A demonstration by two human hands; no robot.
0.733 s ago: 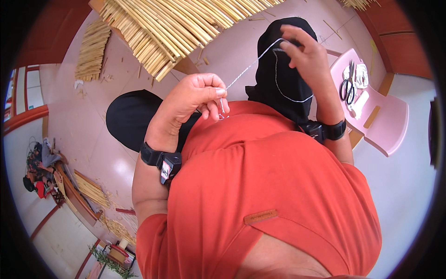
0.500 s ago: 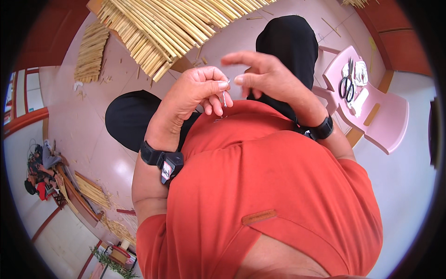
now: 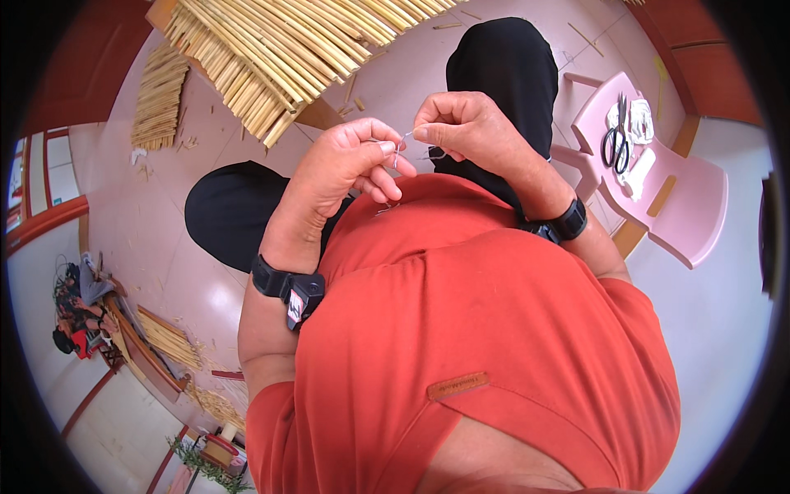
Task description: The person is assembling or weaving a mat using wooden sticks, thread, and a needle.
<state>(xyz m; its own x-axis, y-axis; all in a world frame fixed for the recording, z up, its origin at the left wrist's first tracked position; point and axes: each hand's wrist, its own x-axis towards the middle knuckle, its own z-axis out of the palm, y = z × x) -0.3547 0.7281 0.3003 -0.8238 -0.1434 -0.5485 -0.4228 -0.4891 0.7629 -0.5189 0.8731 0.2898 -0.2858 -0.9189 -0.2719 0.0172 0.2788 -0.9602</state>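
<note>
A thin white string (image 3: 397, 157) runs between my two hands, held up in front of my red shirt. My left hand (image 3: 350, 160) pinches it between thumb and forefinger, and a loose end hangs down by the curled lower fingers. Close by on the right, my right hand (image 3: 471, 132) also grips the string with thumb and forefinger, the other fingers folded in. A short piece of the string shows below the right thumb. Just beyond my hands is the corner of a mat of reed stalks (image 3: 271, 58), which neither hand touches.
On the right stands a pink chair (image 3: 691, 206), with black-handled scissors (image 3: 615, 148) and a white cloth bundle (image 3: 640, 120) on it. A second reed bundle (image 3: 160, 95) lies on the floor at left, among scraps. Another person (image 3: 82, 309) works at far left.
My right hand has come down and closed on the string, its fingers spread apart before. My left hand keeps its pinch, almost in the same place.
</note>
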